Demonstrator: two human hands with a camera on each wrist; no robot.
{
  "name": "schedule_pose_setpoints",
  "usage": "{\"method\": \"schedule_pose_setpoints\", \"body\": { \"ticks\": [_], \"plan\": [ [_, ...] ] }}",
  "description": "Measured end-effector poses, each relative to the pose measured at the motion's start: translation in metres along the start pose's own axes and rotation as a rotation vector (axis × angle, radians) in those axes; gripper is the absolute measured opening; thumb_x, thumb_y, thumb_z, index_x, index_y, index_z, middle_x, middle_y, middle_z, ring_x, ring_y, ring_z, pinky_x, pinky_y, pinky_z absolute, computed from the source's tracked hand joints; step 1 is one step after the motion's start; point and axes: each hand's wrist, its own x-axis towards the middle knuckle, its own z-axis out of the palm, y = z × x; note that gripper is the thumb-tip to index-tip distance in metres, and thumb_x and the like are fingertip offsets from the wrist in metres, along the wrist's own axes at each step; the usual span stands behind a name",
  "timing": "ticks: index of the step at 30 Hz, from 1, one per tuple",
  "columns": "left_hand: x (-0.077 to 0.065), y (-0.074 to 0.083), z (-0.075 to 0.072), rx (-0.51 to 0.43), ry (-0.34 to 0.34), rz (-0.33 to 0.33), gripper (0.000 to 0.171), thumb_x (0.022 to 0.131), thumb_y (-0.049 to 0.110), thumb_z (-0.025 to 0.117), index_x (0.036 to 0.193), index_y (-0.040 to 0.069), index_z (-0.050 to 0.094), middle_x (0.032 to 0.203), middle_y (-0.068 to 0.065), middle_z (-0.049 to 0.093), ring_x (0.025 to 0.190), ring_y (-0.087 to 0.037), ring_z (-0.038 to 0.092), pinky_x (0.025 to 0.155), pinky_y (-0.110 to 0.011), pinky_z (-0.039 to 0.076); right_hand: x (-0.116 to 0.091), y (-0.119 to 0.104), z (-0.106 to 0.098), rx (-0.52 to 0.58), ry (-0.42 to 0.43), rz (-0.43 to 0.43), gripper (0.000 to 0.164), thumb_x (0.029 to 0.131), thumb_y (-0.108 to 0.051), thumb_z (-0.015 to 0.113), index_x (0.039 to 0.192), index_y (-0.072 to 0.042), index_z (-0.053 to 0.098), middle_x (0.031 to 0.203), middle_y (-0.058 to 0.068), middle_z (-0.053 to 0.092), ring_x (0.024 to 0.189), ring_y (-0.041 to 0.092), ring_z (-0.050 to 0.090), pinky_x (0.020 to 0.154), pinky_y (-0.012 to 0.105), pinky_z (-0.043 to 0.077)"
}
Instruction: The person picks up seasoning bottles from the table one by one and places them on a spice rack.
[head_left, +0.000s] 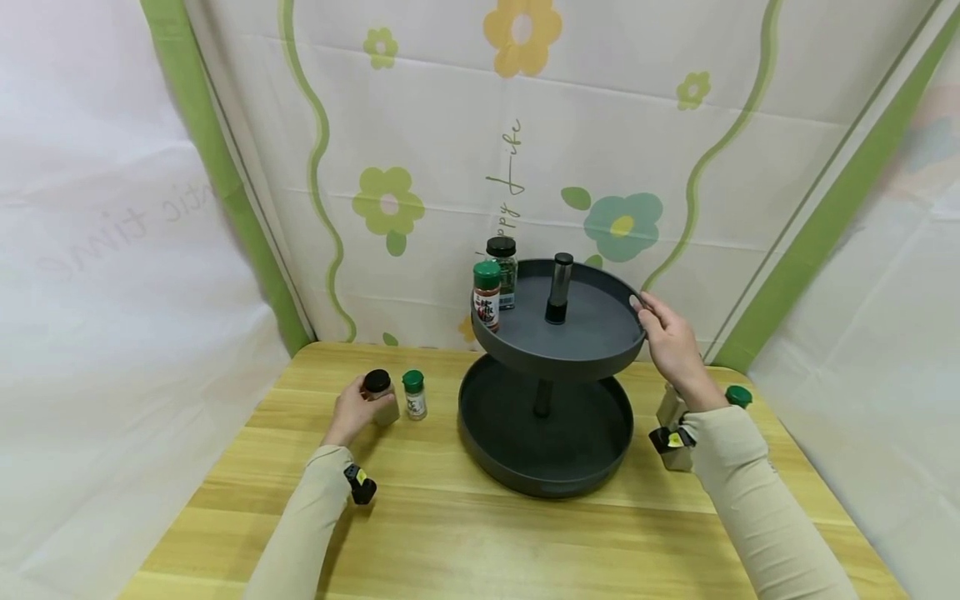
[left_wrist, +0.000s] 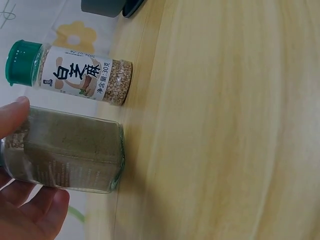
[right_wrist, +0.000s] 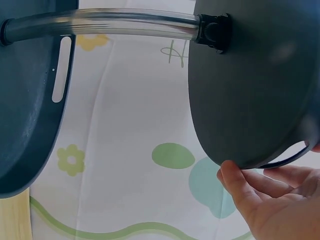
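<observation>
Head view: I see the left hand [head_left: 351, 413], fingers round a black-capped spice jar [head_left: 387, 415]; the right hand [head_left: 672, 346] grips the upper tray [head_left: 596, 312], seemingly steadying it.

On the label of the sesame bottle [left_wrist: 75, 72] I read 白芝麻 and 净含量:30克. Up the back curtain [head_left: 450, 108] runs cursive "Happy Life", its H showing in the right wrist view; the left curtain [head_left: 112, 292] shows mirrored "ntic time". I can't resolve the lettering on the red spice bottle [head_left: 487, 307] or powder jar [left_wrist: 75, 150].
</observation>
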Motion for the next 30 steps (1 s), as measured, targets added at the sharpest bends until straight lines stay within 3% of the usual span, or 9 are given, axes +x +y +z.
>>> {"method": "schedule_pose_setpoints", "body": {
  "ticks": [18,30],
  "plan": [
    [-0.004,0.001,-0.002,0.024,0.065,0.012,0.048,0.087,0.023,0.070,0.123,-0.003,0.051,0.121,-0.026,0.055,0.112,-0.039,0.052,0.091,-0.050,0.044,-0.002,-0.001,0.002,0.002,0.004,0.005,0.057,0.103,-0.039,0.031,0.150,-0.008,0.025,0.143,0.020,0.040,0.134,0.037,0.032,0.105,0.054,0.028],
    [-0.003,0.011,-0.009,0.016,0.165,0.001,0.047,0.085,0.034,0.071,0.116,0.001,0.056,0.117,-0.022,0.057,0.106,-0.034,0.054,0.087,-0.046,0.045,-0.005,-0.001,0.001,-0.007,0.008,0.011,0.057,0.103,-0.040,0.031,0.151,-0.011,0.024,0.144,0.018,0.039,0.134,0.036,0.032,0.105,0.055,0.028]
  ]
}}
